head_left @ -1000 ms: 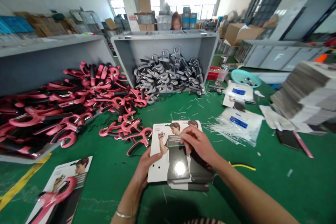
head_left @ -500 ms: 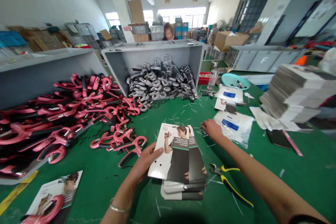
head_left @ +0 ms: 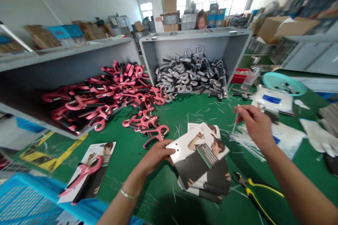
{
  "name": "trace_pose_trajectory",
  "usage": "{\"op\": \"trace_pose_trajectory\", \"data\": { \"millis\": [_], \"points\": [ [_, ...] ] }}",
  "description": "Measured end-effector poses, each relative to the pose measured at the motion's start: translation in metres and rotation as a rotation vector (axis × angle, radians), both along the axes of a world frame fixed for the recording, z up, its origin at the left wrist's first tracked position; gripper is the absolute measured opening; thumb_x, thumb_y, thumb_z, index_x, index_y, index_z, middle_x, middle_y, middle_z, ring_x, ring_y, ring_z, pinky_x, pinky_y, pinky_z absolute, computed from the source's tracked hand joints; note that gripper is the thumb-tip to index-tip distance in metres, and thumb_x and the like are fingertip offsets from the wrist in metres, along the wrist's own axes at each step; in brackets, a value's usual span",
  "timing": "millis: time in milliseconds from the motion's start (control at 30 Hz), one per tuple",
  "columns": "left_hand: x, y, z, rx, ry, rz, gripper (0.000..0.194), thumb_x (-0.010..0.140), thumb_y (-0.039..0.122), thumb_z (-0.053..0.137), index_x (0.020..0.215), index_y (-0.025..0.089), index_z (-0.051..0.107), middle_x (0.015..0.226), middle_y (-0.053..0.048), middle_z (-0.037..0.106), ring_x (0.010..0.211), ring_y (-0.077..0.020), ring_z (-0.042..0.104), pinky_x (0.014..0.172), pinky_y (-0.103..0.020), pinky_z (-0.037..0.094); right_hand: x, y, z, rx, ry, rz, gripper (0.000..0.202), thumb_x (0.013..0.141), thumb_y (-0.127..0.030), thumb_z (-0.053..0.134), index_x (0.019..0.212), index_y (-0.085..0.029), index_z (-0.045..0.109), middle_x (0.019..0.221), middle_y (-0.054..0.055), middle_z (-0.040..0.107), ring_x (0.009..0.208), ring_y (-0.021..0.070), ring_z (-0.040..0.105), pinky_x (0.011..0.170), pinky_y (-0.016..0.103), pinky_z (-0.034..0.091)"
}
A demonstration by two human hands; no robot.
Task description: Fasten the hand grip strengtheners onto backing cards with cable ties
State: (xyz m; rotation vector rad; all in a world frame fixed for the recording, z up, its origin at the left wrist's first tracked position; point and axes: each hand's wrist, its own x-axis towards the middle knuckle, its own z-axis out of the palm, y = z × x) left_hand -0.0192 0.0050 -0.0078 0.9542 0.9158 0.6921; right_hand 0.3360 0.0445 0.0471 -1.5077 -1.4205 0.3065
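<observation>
Between the thumb and fingers of my left hand [head_left: 157, 158] is the edge of a printed packaging card [head_left: 188, 158], with two punched holes beside the thumb. It is tilted over a stack of similar cards [head_left: 218, 184]. My right hand [head_left: 256, 124] pinches a thin white cable tie [head_left: 235, 123], raised above a loose heap of cable ties [head_left: 249, 144]. Yellow-and-black cutting pliers [head_left: 250, 191] lie to the right of the stack. Several pink hand grips [head_left: 155, 133] lie on the green table beyond my left hand.
A grey crate of pink hand grips [head_left: 105, 95] lies on its side at left, another with grey hand grips [head_left: 190, 72] behind. A card with a pink grip [head_left: 88, 172] is at left, above a blue basket [head_left: 34, 200]. Plastic bags [head_left: 274, 98] and a turquoise dish [head_left: 285, 79] lie right.
My right hand has risen from the table with a cable tie. The card in my left hand has turned and come away from the stack. The view has swung left.
</observation>
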Motion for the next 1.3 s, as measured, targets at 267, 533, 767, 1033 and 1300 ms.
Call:
{"op": "trace_pose_trajectory", "data": {
  "millis": [267, 533, 767, 1033, 1300],
  "points": [
    [0.008, 0.018, -0.018, 0.029, -0.046, -0.106, 0.046, 0.070, 0.037, 0.082, 0.104, 0.010, 0.068, 0.080, -0.009, 0.069, 0.055, -0.0137, 0.063, 0.051, -0.026, 0.055, -0.106, -0.038, 0.016, 0.003, 0.342, 0.391, 0.013, 0.095, -0.034, 0.058, 0.100, -0.023, 0.060, 0.086, 0.002, 0.071, 0.069, 0.0161, 0.070, 0.067, 0.031, 0.059],
    [0.001, 0.021, -0.017, 0.095, -0.043, -0.119, 0.042, 0.074, 0.034, 0.078, 0.105, 0.008, 0.067, 0.078, -0.007, 0.067, 0.052, -0.0122, 0.063, 0.049, -0.023, 0.054, -0.128, -0.040, -0.005, 0.099, -0.009, 0.448, 0.013, 0.099, -0.029, 0.052, 0.109, -0.025, 0.060, 0.094, 0.002, 0.073, 0.081, 0.0168, 0.072, 0.076, 0.030, 0.057],
    [-0.009, 0.034, -0.019, 0.123, -0.029, -0.167, 0.039, 0.075, 0.035, 0.077, 0.103, 0.011, 0.068, 0.079, -0.008, 0.068, 0.055, -0.0135, 0.064, 0.050, -0.025, 0.055, -0.124, -0.037, -0.008, 0.206, -0.224, 0.392, 0.015, 0.099, -0.027, 0.051, 0.111, -0.026, 0.059, 0.099, 0.003, 0.073, 0.086, 0.0190, 0.072, 0.079, 0.033, 0.056],
    [-0.010, 0.038, -0.017, 0.139, -0.013, -0.162, 0.043, 0.075, 0.041, 0.077, 0.106, 0.012, 0.070, 0.079, -0.006, 0.067, 0.056, -0.0121, 0.061, 0.053, -0.024, 0.051, -0.128, -0.027, -0.027, 0.266, -0.403, 0.527, 0.018, 0.099, -0.023, 0.047, 0.110, -0.026, 0.061, 0.105, 0.004, 0.073, 0.100, 0.0202, 0.069, 0.087, 0.034, 0.054],
    [0.008, 0.007, -0.044, 0.058, -0.209, 0.247, 0.050, 0.086, 0.058, 0.058, 0.104, 0.012, 0.068, 0.077, -0.004, 0.062, 0.061, -0.0114, 0.056, 0.052, -0.022, 0.046, -0.123, -0.041, -0.037, 0.226, -0.319, 0.539, 0.020, 0.097, -0.017, 0.048, 0.112, -0.025, 0.058, 0.101, 0.005, 0.073, 0.095, 0.0198, 0.070, 0.084, 0.034, 0.056]
  ]
}}
